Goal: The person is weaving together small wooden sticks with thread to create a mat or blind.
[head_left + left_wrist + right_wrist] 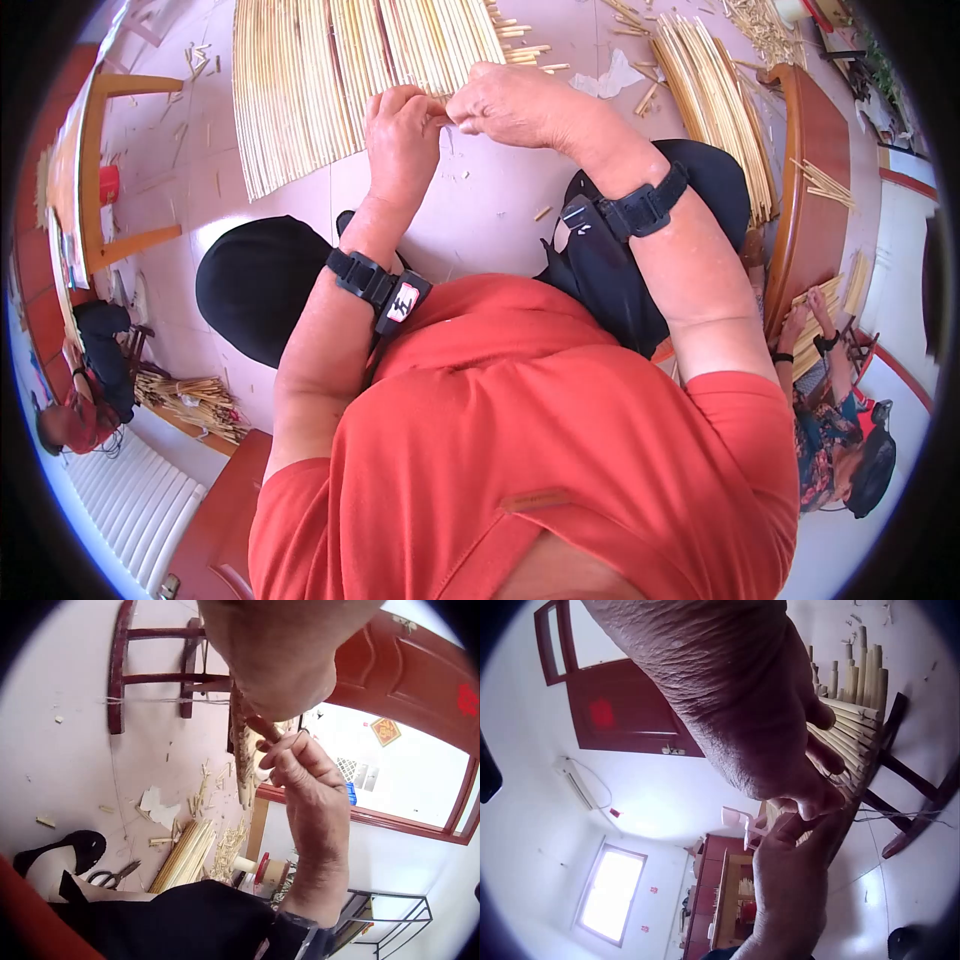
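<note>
A mat of pale reed stalks [330,90], bound side by side, spreads in front of me in the head view. At its near edge my left hand [402,145] and right hand [520,105] meet, fingertips close together. Both hands have curled fingers and pinch a thin cord at the edge, mostly hidden by the fingers. The left wrist view shows the right hand [319,795] with thumb and forefinger together beside the mat's edge [244,761]. In the right wrist view the left hand [791,877] lies under the right hand [742,712], near the stalk ends [847,739].
A bundle of loose stalks [710,110] lies at right beside a brown wooden board [800,190]. Scissors [112,876] and stalk scraps lie on the floor. A dark wooden frame [116,667] stands by the mat. Other people sit at far left [90,380] and far right [840,440].
</note>
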`<act>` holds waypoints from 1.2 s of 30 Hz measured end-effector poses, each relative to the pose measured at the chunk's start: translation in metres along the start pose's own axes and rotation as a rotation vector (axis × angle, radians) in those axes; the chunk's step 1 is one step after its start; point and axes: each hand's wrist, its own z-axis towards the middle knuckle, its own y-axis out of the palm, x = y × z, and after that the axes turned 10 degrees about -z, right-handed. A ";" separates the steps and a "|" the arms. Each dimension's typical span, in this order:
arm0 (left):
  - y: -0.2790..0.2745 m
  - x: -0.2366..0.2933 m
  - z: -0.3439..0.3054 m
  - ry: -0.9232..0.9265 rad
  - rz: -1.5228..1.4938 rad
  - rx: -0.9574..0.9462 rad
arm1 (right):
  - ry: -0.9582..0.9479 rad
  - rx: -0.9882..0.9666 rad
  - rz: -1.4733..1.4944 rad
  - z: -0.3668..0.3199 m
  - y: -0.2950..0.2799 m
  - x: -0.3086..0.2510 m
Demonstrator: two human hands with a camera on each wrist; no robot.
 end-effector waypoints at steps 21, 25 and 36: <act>0.008 0.010 0.015 0.048 0.139 -0.136 | 0.260 0.008 0.365 -0.007 -0.014 0.015; 0.005 0.000 0.029 -0.329 -0.070 -0.229 | 0.295 -0.081 0.416 -0.008 -0.011 0.020; -0.073 -0.026 0.095 -0.608 -0.657 0.105 | 0.249 -0.070 0.481 -0.009 -0.012 0.020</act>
